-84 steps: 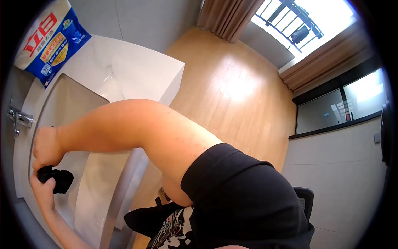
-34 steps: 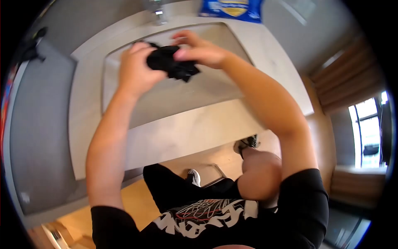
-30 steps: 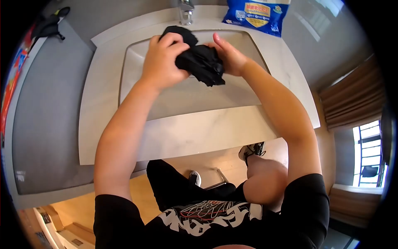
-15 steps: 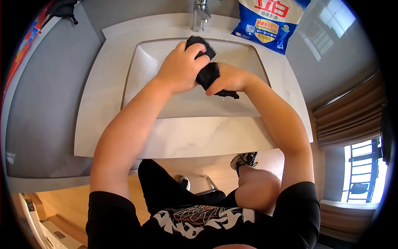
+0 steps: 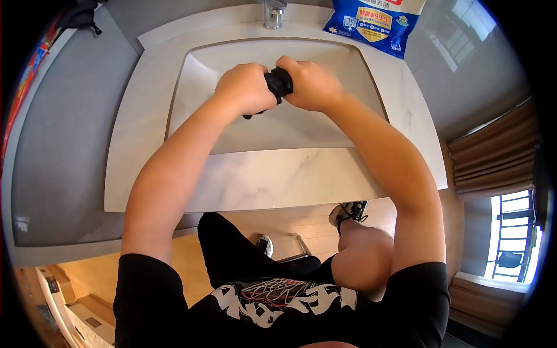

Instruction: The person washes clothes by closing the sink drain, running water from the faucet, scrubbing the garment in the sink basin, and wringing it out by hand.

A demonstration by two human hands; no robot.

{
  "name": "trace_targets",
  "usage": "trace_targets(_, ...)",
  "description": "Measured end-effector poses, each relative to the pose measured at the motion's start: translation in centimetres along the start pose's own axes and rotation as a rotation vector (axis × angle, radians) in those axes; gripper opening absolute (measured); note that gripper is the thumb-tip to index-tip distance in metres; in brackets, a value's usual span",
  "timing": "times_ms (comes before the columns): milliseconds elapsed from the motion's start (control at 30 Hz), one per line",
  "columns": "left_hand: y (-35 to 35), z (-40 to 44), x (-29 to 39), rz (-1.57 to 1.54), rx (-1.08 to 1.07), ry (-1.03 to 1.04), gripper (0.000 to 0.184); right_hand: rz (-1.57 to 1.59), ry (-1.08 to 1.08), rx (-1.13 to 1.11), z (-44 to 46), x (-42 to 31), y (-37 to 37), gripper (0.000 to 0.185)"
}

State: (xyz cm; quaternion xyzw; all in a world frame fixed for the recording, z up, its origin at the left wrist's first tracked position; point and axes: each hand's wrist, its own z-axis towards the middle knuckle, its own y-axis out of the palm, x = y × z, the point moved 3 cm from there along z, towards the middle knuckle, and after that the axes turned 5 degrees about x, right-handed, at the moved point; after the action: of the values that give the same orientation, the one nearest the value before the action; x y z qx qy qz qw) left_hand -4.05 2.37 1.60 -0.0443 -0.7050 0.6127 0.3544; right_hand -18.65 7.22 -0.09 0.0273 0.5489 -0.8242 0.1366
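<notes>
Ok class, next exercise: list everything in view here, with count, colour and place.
black cloth: one, black, gripped between both hands
basin: one, off-white, beneath the cloth
countertop: one, white marbled, around the basin
faucet: one, silver, behind the basin
bag: one, blue and white, back right
curtains: two, brown, beside the window
window: one, bright, far right
shoes: two, black and white, on the floor
left hand: one, bare
right hand: one, bare

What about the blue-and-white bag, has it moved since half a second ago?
No. Judged against the faucet, the bag sits in the same place, just to its right.
</notes>
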Motion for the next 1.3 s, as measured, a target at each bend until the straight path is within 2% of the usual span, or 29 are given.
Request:
trace_targets(133,0.4,0.3,-0.9,-0.198,-0.054,0.045,0.025,-0.024,-0.178,0.159,0.1,0.2,-0.1,0.034)
trace_targets(200,0.6,0.6,-1.3,-0.314,-0.082,0.101,0.026,-0.044,-0.255,0.226,0.1,0.4,-0.3,0.039)
trace_targets(233,0.5,0.7,-1.3,-0.359,-0.117,0.066,0.024,-0.056,-0.291,0.259,0.2,0.4,-0.4,0.041)
trace_targets(333,0.6,0.3,-1.2,-0.473,-0.221,-0.017,0.019,-0.016,-0.419,0.429,0.2,0.5,-0.6,0.032)
trace_targets(600,1.1,0.2,-1.9,-0.654,-0.443,-0.123,0.015,-0.063,-0.537,0.498,0.6,0.5,-0.6,0.035)
trace_targets(833,1.1,-0.3,-1.7,-0.739,-0.58,-0.094,0.022,-0.078,-0.626,0.526,0.5,0.6,-1.2,0.048)
trace_targets(1100,1.7,-0.2,-1.7,-0.806,-0.629,-0.105,0.022,-0.093,-0.612,0.547,0.4,0.4,-2.0,0.058)
trace_targets(1233,1.4,0.0,-1.5,-0.725,-0.501,-0.169,0.019,-0.076,-0.536,0.597,0.6,0.3,-2.0,0.052)
trace_targets(1300,0.9,-0.1,-1.4,-0.679,-0.419,-0.192,0.019,-0.074,-0.409,0.53,0.6,0.0,-1.8,0.055)
